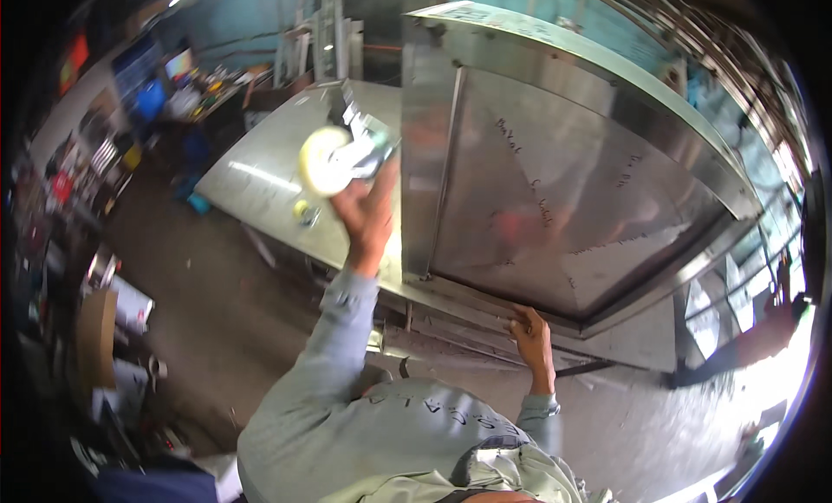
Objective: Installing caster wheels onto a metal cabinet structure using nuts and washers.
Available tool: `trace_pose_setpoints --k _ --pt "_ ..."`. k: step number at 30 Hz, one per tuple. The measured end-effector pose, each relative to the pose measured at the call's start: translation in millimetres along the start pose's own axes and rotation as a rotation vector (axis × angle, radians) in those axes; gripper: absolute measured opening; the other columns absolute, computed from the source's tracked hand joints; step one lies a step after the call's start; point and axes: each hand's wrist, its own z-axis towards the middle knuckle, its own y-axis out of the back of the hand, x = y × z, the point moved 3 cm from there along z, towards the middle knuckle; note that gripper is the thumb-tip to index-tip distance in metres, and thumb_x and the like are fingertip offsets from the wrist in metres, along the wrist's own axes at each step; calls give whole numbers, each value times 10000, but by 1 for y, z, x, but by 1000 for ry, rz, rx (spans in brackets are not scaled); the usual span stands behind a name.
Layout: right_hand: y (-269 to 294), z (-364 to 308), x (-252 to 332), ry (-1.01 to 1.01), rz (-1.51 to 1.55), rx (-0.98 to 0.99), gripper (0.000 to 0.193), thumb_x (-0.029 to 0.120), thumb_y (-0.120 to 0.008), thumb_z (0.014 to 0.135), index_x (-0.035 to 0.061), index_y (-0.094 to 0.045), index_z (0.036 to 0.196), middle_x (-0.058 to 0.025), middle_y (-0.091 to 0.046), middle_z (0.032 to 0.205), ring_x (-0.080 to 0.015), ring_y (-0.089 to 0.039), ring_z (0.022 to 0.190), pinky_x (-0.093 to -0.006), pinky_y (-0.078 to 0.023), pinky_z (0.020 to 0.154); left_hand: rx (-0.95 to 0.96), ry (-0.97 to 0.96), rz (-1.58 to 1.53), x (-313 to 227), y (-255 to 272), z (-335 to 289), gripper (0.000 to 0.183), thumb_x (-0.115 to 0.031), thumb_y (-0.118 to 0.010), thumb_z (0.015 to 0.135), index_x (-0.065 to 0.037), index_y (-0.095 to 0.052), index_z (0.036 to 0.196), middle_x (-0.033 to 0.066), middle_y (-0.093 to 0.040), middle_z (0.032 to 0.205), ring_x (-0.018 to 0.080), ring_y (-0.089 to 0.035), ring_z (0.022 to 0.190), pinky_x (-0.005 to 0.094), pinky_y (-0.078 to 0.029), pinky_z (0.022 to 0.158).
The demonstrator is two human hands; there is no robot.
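Raised over the left part of a metal table [269, 148], my left hand [368, 217] is closed on a caster wheel [325, 161] with a pale yellow wheel and a shiny metal bracket. Motion blurs the caster. To its right stands a large stainless steel box [425, 156], its framed, recessed panel facing me with handwritten marks. At the box's lower edge, my right hand [533, 338] has its fingers bent and closed on the rim; part of the grip is hidden. A small yellow and metal piece [305, 213] lies on the table below the caster.
A cluttered workbench [225, 91] stands at the far left, with a blue item [150, 98] near it. Scattered goods and a cardboard piece [97, 338] line the left side. Metal bars [329, 35] stand upright behind the table. Another person's red sleeve [767, 338] shows at right.
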Motion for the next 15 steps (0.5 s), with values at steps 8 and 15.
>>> trace_pose_setpoints --k 8,15 --pt "37 -85 -129 -124 35 64 400 34 -647 999 -67 -679 1385 -194 -788 1113 -266 -808 978 -372 -662 858 -139 -340 252 -13 -113 53 744 -66 -916 903 11 -496 1513 123 -666 1383 202 -666 1212 355 -548 1031" --pt "58 -116 -153 -283 291 -4 415 35 -657 990 -91 -671 1385 -211 -771 1121 -307 -816 935 -375 -671 809 -259 -243 289 -7 -130 58 814 -158 -946 872 38 -477 1508 184 -717 1300 271 -720 1141 414 -570 1006"
